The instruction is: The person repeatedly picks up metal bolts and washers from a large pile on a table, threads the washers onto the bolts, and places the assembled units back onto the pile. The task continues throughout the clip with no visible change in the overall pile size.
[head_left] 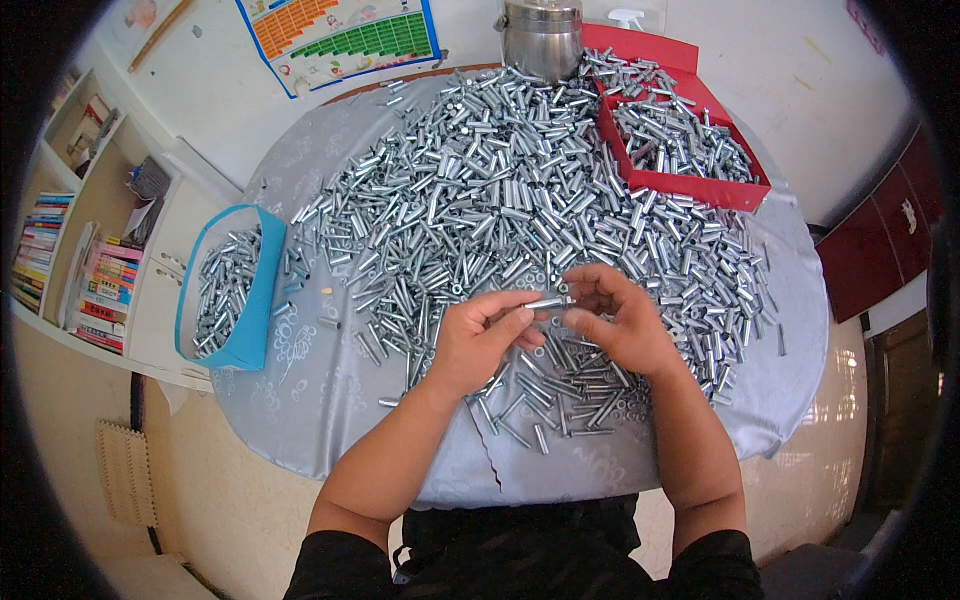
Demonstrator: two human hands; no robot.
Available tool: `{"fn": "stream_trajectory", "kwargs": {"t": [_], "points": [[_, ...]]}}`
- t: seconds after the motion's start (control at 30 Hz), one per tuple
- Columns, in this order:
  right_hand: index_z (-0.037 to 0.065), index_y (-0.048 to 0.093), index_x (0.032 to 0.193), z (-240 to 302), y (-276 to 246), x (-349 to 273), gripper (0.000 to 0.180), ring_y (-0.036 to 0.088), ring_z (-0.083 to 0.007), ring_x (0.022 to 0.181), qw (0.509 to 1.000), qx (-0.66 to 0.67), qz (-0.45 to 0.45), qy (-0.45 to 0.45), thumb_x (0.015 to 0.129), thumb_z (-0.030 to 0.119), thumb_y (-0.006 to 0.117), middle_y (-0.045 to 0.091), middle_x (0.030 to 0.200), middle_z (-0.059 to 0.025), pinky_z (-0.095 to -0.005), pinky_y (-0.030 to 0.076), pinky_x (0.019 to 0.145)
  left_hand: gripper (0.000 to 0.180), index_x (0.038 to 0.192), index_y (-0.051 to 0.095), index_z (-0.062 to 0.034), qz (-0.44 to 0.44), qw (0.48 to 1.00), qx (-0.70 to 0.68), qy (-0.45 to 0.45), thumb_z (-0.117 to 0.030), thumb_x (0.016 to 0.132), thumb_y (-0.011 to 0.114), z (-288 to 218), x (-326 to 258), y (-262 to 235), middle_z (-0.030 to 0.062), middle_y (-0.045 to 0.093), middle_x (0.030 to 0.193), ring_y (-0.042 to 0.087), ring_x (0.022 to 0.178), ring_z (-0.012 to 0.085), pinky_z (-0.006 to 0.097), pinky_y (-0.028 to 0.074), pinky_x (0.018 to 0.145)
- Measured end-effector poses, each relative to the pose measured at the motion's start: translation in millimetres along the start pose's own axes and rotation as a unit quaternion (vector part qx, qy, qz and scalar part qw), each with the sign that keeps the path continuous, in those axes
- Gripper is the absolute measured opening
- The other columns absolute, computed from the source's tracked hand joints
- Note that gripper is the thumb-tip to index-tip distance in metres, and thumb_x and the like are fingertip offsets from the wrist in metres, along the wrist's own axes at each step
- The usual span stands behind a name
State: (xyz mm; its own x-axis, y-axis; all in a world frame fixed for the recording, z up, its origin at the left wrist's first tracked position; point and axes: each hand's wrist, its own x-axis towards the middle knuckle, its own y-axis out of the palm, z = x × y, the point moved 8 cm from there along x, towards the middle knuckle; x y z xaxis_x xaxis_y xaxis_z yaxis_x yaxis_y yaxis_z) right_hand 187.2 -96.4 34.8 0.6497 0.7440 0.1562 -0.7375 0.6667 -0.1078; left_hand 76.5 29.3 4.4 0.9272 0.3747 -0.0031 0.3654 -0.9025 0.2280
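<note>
In front of me, over the near part of the pile, my left hand [483, 335] pinches a silvery metal sleeve anchor [545, 304] between thumb and fingers. It lies almost level, pointing to the right. My right hand [622, 322] is at its right end, with thumb and curled fingers closed about the tip; the exact contact is too small to make out. A wide heap of similar metal sleeves and bolts [490, 200] spreads beyond and around both hands. Below them, thinner bolts [590, 400] and small nuts or washers lie loose on the grey tablecloth [330, 420].
On the left stands a blue box [255, 300] of metal parts. An open red box [690, 183], also filled with parts, sits at the far right near a steel pot [542, 40]. A bookshelf [130, 220] stands beyond the table's left edge.
</note>
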Motion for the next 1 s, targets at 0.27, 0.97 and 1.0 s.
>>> {"fn": "stream_trajectory", "kwargs": {"t": [0.27, 0.97, 1.0], "points": [[-0.002, 0.065, 0.089, -7.4, -1.8, -0.6, 0.016, 0.055, -0.0089, 0.066, 1.000, -0.004, 0.006, 0.005, 0.091, 0.014, 0.064, 0.061, 0.072, -0.0025, -0.0252, 0.045, 0.060, 0.025, 0.117, 0.060, 0.0051, 0.000, 1.000, 0.000, -0.003, -0.005, 0.094, 0.056, 0.0, -0.2, 1.7, 0.0164, 0.069, 0.099, 0.069, 0.078, 0.0204, 0.031, 0.059, 0.069], [-0.001, 0.061, 0.086, -18.3, -0.1, -0.1, 0.016, 0.054, -0.0082, 0.063, 0.997, 0.013, 0.062, 0.050, 0.093, 0.014, 0.062, 0.059, 0.070, -0.0020, -0.0241, 0.044, 0.057, 0.026, 0.118, 0.061, 0.0042, 0.011, 0.999, 0.033, 0.004, -0.003, 0.093, 0.057, 2.0, -2.4, 3.5, 0.0160, 0.069, 0.100, 0.069, 0.080, 0.0192, 0.029, 0.058, 0.071], [-0.001, 0.061, 0.086, -20.9, -0.5, -0.5, 0.016, 0.054, -0.0084, 0.063, 0.996, 0.002, 0.068, 0.061, 0.094, 0.014, 0.062, 0.059, 0.070, -0.0020, -0.0240, 0.044, 0.057, 0.026, 0.118, 0.061, 0.0041, 0.009, 0.999, 0.047, 0.005, -0.002, 0.092, 0.058, 1.8, -3.1, 3.9, 0.0159, 0.069, 0.100, 0.069, 0.080, 0.0190, 0.029, 0.058, 0.071]]}}
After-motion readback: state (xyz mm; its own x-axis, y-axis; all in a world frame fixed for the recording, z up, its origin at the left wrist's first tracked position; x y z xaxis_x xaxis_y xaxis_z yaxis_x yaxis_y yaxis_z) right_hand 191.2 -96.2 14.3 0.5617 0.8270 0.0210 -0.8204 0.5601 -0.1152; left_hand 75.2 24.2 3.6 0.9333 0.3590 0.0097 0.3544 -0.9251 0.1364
